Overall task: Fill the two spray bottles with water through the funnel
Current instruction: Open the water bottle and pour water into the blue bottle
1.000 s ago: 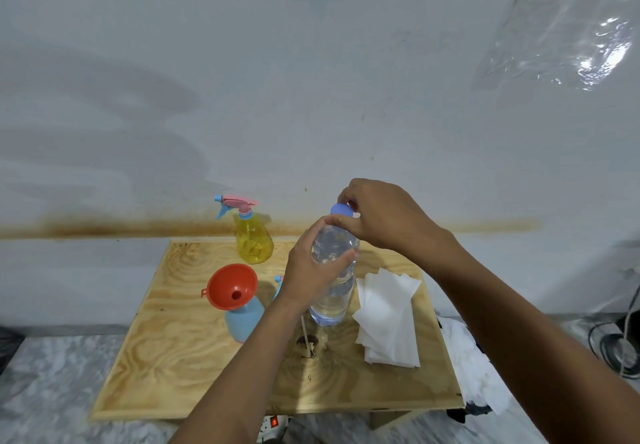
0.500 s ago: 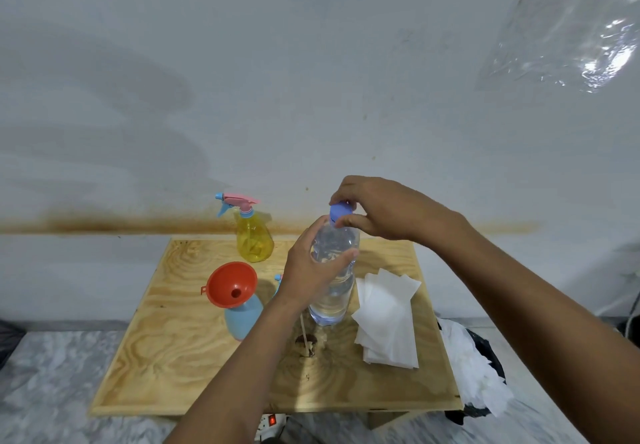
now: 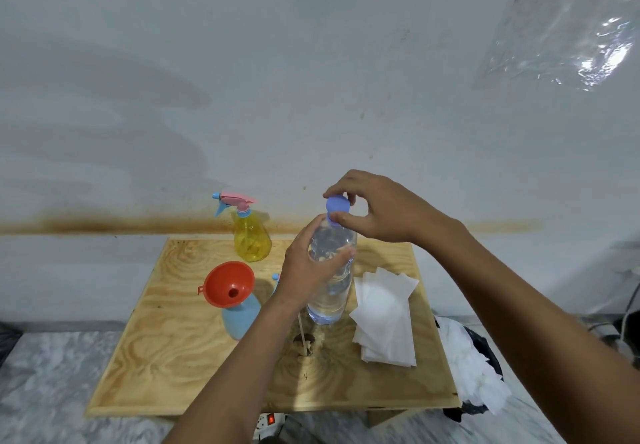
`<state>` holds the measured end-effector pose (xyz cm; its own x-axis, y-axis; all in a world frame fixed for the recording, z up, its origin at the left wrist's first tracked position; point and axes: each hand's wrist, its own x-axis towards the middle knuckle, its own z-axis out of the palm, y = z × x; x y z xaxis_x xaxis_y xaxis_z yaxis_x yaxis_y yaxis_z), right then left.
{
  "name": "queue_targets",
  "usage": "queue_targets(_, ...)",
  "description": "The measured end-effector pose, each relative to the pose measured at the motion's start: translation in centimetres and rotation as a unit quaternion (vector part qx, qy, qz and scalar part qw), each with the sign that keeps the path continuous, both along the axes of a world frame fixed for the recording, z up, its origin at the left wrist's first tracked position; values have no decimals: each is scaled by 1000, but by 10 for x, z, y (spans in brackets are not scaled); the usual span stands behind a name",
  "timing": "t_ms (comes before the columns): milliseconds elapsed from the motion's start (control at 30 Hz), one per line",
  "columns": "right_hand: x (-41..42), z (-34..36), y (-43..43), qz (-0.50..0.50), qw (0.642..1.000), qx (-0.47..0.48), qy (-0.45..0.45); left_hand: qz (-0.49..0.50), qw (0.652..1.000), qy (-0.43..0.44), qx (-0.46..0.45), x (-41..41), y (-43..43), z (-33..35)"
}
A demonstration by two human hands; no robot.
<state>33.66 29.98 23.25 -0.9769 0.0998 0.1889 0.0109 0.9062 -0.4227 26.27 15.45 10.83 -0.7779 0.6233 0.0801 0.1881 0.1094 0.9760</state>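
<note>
Left hand (image 3: pixel 304 270) wrapped round clear water bottle (image 3: pixel 329 300), upright mid wooden table (image 3: pixel 166 357). Right hand (image 3: pixel 377 211) pinching blue cap (image 3: pixel 336 205) at its neck. Orange funnel (image 3: pixel 228 284) seated in blue spray bottle (image 3: pixel 240 315), just left. Yellow spray bottle (image 3: pixel 251 239) at far edge, sprayer on. Paper towels (image 3: pixel 384 319) near right edge.

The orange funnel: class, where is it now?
In the head view the orange funnel sits atop the blue spray bottle, left of centre on the wooden table, in front of the yellow spray bottle and left of the left hand.
</note>
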Motion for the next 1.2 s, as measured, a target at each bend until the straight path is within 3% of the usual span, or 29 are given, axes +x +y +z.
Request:
queue_targets(167, 26, -30, -2, -41, 978, -143, 149, -7, 1000, 1, 7, -1, 0, 1)
queue_targets(300, 53, -92, -10, -132, 952, -205, 187, -3, 1000, 18, 4, -2, 1, 1)
queue_targets(400, 70, -160, -20, -163, 955, -204, 137, -1, 1000, 15, -3, -2, 2, 1)
queue_targets(533, 81, -238, -37, -210, 956, -201, -40, -4, 1000, 5, -8, -2, 2, -2)
queue_targets(633, 77, -267, -50, -241, 953, -143, -114, -6, 1000, 7, -10, -2, 2, -1)
queue_targets(967, 63, -292, -61, -267, 949, 33, -164, -10, 1000, 9, -23, -4, 2, -2)
queue_targets(1200, 65, -291, -59, -258, 956, 0, -141, -13, 999, 14, -27, -4, 0, -2)
